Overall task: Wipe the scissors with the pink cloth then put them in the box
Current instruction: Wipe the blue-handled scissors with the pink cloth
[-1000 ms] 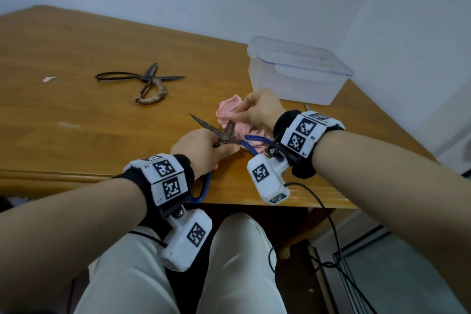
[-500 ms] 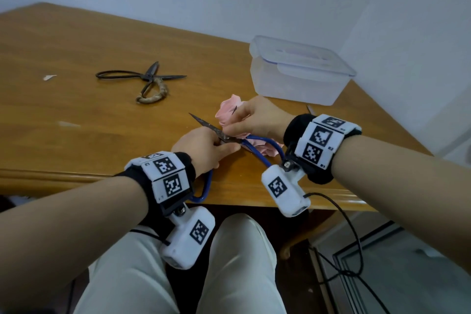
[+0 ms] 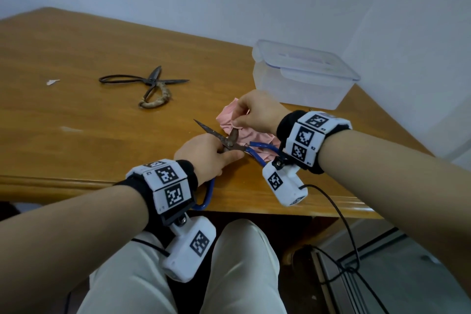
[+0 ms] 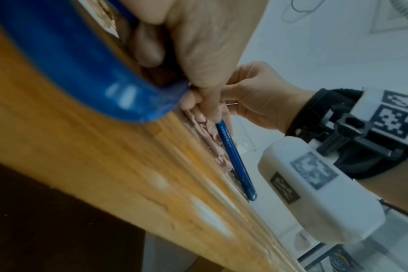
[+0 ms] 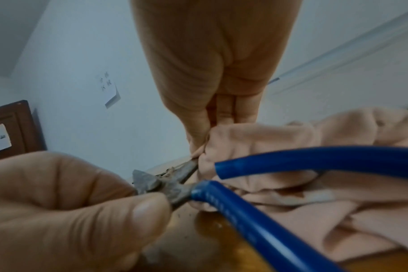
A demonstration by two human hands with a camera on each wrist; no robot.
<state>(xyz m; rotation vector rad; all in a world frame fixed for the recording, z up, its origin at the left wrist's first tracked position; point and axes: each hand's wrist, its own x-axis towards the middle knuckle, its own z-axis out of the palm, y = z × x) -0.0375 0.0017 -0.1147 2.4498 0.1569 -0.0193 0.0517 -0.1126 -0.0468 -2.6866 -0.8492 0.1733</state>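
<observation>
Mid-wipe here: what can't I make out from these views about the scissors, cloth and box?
- Second blade of the blue-handled scissors: head view, hidden past its base by the pink cloth and right hand.
- Box: head view, frosted walls and lid hide any contents.
- Left hand: its fingers under the scissors are hidden in the head view.
- Blade cleanliness: right wrist view, too blurred.

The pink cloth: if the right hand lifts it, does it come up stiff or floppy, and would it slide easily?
Probably floppy: the pink cloth lies bunched in soft folds where the right hand pinches it. Likely light, since a pinch gathers it. It may snag, not slide: a scissors handle lies across it.
</observation>
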